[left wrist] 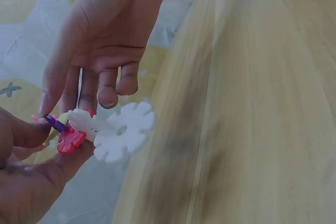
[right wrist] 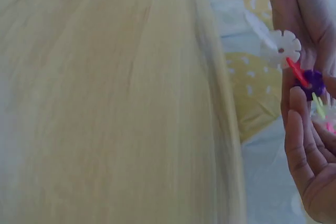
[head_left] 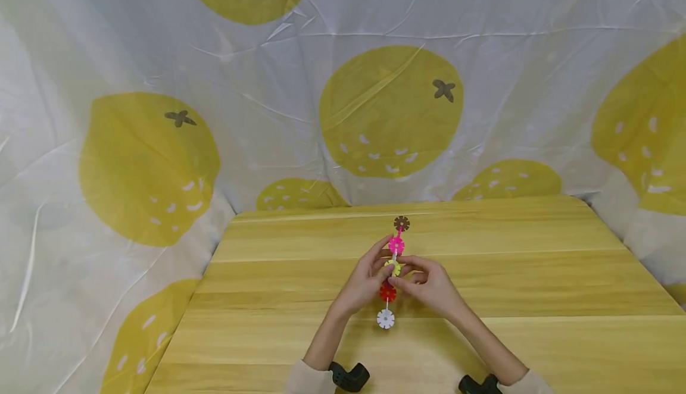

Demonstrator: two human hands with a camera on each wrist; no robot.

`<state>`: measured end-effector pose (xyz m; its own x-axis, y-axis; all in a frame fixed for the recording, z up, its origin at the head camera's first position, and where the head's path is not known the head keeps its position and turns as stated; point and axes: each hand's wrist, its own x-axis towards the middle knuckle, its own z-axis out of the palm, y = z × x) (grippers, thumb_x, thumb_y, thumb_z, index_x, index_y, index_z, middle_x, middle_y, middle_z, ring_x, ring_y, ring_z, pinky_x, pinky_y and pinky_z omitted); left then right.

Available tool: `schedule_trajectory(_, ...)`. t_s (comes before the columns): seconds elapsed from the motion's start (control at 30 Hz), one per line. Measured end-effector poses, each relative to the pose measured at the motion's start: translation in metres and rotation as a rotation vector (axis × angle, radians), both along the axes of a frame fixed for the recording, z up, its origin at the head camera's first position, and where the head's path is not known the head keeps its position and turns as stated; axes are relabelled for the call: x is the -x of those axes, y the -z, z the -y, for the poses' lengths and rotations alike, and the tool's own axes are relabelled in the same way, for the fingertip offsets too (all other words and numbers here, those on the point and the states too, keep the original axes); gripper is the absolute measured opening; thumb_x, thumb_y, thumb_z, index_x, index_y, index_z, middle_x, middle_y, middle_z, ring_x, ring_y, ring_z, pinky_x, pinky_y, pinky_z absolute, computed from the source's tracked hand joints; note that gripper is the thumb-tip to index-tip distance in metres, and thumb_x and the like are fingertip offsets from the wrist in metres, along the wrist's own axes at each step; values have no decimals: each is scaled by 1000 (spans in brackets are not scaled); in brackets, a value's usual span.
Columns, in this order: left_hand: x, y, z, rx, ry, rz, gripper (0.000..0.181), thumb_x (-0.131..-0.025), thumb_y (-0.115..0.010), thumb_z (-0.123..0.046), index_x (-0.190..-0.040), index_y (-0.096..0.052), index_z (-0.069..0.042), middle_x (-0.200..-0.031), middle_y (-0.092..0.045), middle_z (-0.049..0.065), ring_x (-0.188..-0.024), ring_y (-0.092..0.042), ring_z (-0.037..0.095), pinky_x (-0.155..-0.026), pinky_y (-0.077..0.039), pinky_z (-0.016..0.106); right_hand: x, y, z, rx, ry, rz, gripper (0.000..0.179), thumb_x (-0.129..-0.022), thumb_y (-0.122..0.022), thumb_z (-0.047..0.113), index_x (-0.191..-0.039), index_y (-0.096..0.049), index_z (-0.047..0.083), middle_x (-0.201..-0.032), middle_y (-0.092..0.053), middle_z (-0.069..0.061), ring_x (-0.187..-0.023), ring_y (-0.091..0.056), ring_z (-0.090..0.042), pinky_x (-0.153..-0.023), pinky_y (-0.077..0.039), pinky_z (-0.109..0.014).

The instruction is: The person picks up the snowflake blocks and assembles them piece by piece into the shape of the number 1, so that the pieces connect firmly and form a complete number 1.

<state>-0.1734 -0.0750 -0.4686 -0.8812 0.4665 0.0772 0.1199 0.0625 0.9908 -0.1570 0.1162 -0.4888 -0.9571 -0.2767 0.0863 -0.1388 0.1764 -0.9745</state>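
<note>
A chain of slotted plastic snowflake discs stands between both hands in the head view. It runs from a brown disc (head_left: 401, 223) at the far end through a pink disc (head_left: 396, 245) and a yellow disc (head_left: 396, 269) to a red disc (head_left: 388, 293) and a white disc (head_left: 385, 319). My left hand (head_left: 360, 287) grips the middle around the yellow disc, thumb on top. From the other side, my right hand (head_left: 433, 287) pinches the chain just below that. A purple disc (right wrist: 314, 84) shows between the fingers in the right wrist view.
Beneath the hands lies a wood-grain table (head_left: 536, 275). A pale curtain (head_left: 278, 96) printed with yellow lemons hangs behind its far edge and along its sides. Black wrist devices (head_left: 349, 377) sit by both sleeves.
</note>
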Motion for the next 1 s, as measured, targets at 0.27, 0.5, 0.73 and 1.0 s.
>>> schedule_trajectory(0.27, -1, 1, 3, 16, 27, 15, 76, -106, -50, 1, -166, -17, -33, -153, -46, 21, -129, -62, 34, -97, -56, 26, -1, -6, 0, 68, 30, 31, 46, -95, -75, 11, -137, -60, -5, -105, -67, -26, -67, -72, -20, -68, -63, -37)
schedule_trajectory(0.5, -1, 1, 5, 30, 88, -21, 84, -104, -47, 8, -166, -11, -36, -155, -43, 25, -130, -61, 37, -89, -53, 21, 0, -8, -3, 113, 40, 57, 46, -96, -73, 7, -138, -59, -4, -104, -65, -26, -69, -71, -17, -68, -63, -33)
schedule_trajectory(0.73, 1, 0, 4, 48, 84, 0, 87, -101, -54, 11, -168, -13, -26, -151, -46, 25, -134, -59, 40, -97, -56, 23, 3, -7, -5, 117, 37, 38, 46, -97, -72, 9, -139, -58, -1, -102, -65, -21, -67, -68, -14, -66, -63, -35)
schedule_trajectory(1.0, 7, -5, -1, 192, 58, -88, 88, -95, -72, -1, -166, -22, -14, -138, -56, 20, -118, -66, 32, -80, -58, 20, 8, -7, -9, 50, 97, 11, 41, -95, -75, 11, -135, -64, 5, -98, -67, -15, -56, -60, -18, -54, -53, -29)
